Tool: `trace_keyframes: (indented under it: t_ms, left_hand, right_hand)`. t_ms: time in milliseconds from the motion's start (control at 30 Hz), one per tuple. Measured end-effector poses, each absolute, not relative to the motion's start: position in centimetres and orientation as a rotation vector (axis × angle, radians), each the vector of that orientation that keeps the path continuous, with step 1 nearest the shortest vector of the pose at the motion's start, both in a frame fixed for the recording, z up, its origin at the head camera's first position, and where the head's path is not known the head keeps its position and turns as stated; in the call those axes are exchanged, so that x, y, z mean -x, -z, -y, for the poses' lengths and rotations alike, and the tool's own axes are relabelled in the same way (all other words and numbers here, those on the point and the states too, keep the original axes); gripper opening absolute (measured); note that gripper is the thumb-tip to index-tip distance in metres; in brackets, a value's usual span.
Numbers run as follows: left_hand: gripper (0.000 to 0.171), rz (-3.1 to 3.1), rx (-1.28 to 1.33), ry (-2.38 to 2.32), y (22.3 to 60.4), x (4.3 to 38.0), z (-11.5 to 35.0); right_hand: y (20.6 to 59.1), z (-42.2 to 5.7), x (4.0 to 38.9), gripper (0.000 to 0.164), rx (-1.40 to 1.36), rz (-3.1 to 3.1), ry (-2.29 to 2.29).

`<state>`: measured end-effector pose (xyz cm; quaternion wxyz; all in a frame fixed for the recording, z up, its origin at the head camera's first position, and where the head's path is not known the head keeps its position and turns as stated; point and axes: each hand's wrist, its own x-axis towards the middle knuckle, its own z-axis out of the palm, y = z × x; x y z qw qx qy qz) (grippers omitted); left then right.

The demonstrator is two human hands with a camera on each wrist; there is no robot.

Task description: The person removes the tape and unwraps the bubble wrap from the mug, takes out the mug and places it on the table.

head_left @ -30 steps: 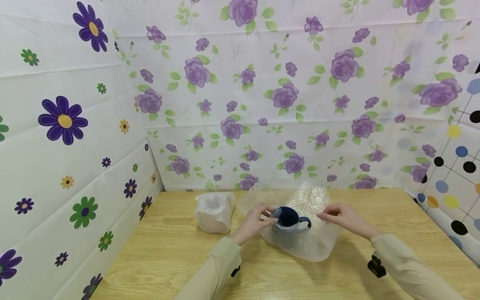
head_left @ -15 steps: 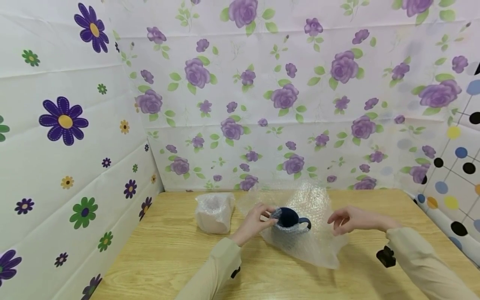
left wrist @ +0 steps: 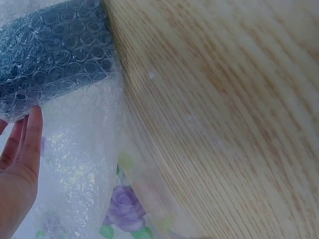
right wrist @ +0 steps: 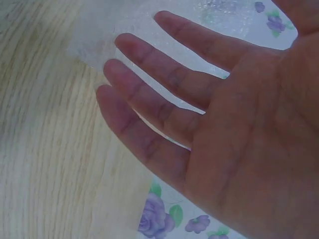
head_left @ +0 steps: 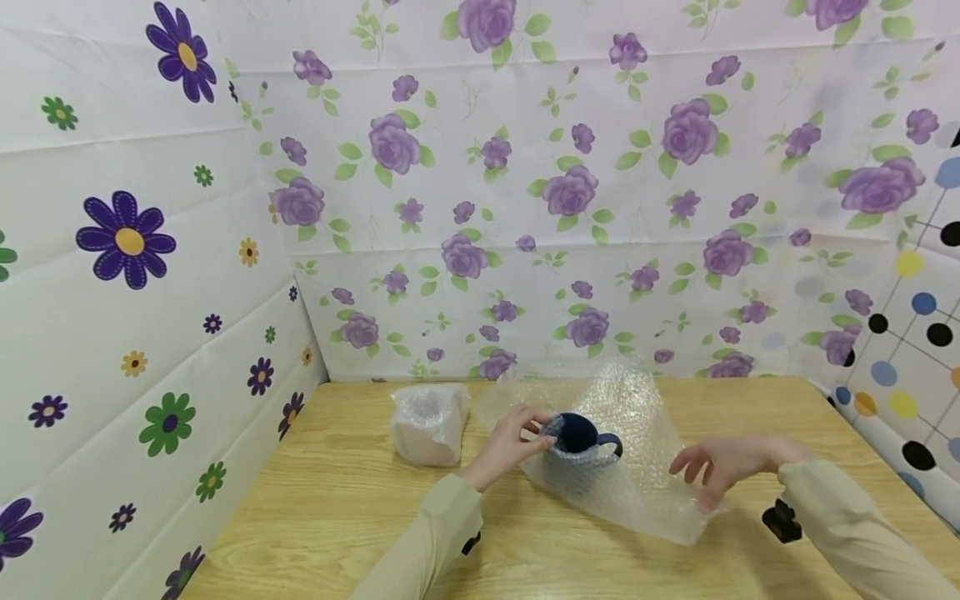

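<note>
In the head view, a dark blue mug (head_left: 576,433) stands with its opening up and its handle to the right, partly wrapped in a sheet of bubble wrap (head_left: 618,500). My left hand (head_left: 513,443) holds the mug's left side through the wrap, thumb and fingers at the rim. Seen from the left wrist, those fingertips (left wrist: 35,117) press against the wrapped blue side. My right hand (head_left: 727,467) hovers at the sheet's right corner. The right wrist view shows its palm (right wrist: 239,139) with spread, loosely bent fingers and nothing gripped.
A small bundle in bubble wrap (head_left: 427,429) sits left of the mug on the wooden table (head_left: 345,517). Behind the table hangs a floral sheet (head_left: 465,192), with patterned sheets at both sides. The wrap's back part reaches the table's far edge.
My right hand has let go of the bubble wrap and moved right and nearer to me. The loose wrap has spread out to the right. My left hand and the mug keep their place.
</note>
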<state>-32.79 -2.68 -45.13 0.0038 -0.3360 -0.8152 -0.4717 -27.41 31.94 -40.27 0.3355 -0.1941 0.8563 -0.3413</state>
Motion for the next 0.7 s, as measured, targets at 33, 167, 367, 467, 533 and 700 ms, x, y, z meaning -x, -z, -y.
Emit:
trace_keyframes:
  t_ms: [33,167,367,467,533,700]
  left_hand:
    - [0.028,2.559,1.049,1.483,45.1,32.8,2.7]
    - [0.029,2.556,1.046,1.487,45.2,32.8,2.7]
    - [0.028,2.556,1.056,1.484,45.2,33.0,2.7]
    - [0.028,2.556,1.047,1.49,45.2,33.0,2.7]
    - [0.028,2.553,1.044,1.491,45.2,33.1,2.7]
    - [0.027,2.521,1.071,1.489,45.3,33.0,2.7]
  right_hand:
    - [40.4,-32.0,27.4,0.059,0.491,-2.226,0.882]
    - [40.8,-32.1,27.3,0.059,0.442,-2.191,0.881]
    - [41.3,-32.5,27.4,0.059,0.49,-2.182,0.908]
    - [41.3,-32.6,27.7,0.059,0.563,-2.204,0.943]
    - [41.2,-32.6,28.0,0.057,0.605,-2.216,0.975]
    - [41.3,-32.4,28.4,0.052,0.665,-2.237,1.054]
